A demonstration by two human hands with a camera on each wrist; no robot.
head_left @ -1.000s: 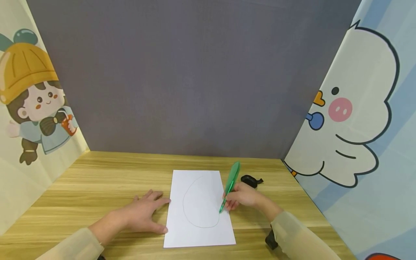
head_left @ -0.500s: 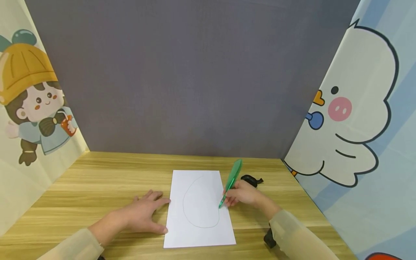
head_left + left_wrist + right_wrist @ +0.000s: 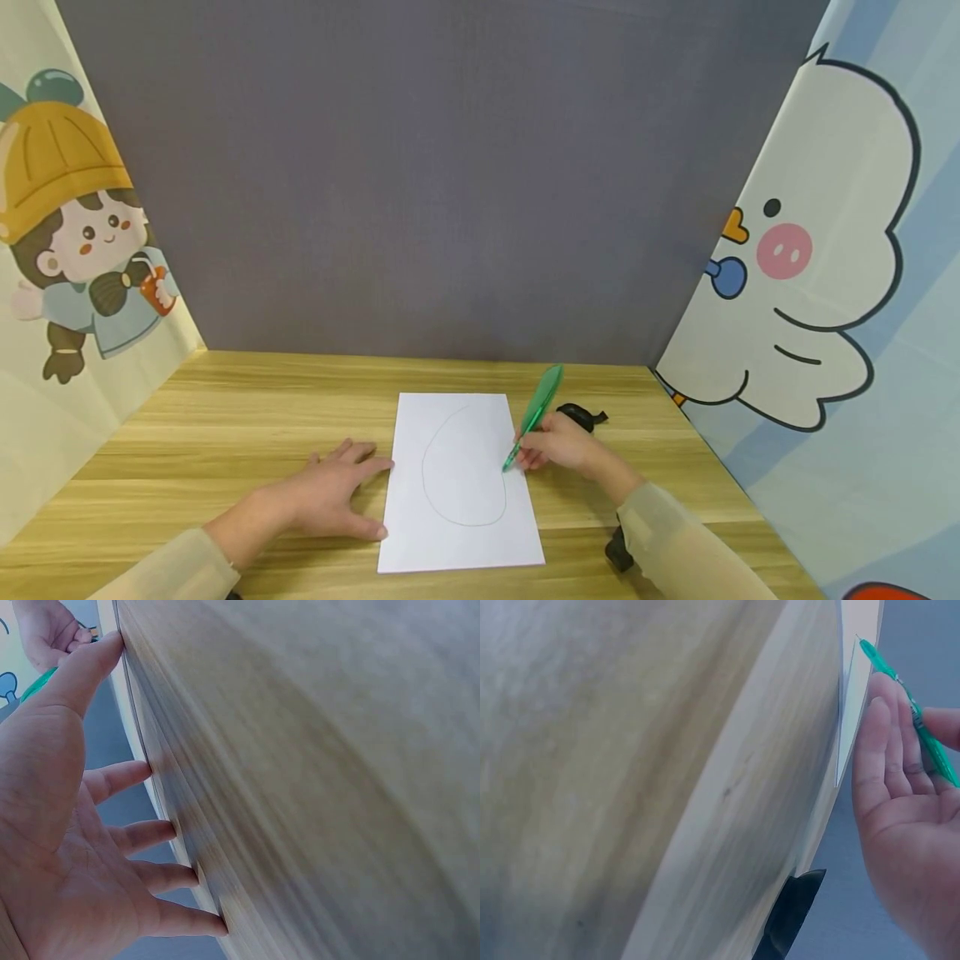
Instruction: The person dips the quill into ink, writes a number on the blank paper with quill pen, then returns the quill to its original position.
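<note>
A white sheet of paper [image 3: 461, 546] lies on the wooden table, with a thin curved line on it, rounded at the bottom and open at the upper right. My right hand [image 3: 558, 443] pinches a green pen [image 3: 534, 418] with a broad leaf-like top, its tip at the line's right end. In the right wrist view the pen [image 3: 917, 714] sits between thumb and fingers, its tip at the paper [image 3: 850, 705]. My left hand [image 3: 330, 496] rests with spread fingers, thumb and index fingertip at the paper's left edge. The left wrist view shows that hand [image 3: 82, 825] with its fingertips down on the tabletop.
A small black object [image 3: 576, 417] with a short strap lies just beyond my right hand. The wooden table [image 3: 247, 400] ends at a dark grey panel [image 3: 427, 183]. Cartoon-printed walls stand at left and right.
My right hand has moved the pen a little away from me along the paper's right side, and the line there has grown longer. The left hand and the paper stay put.
</note>
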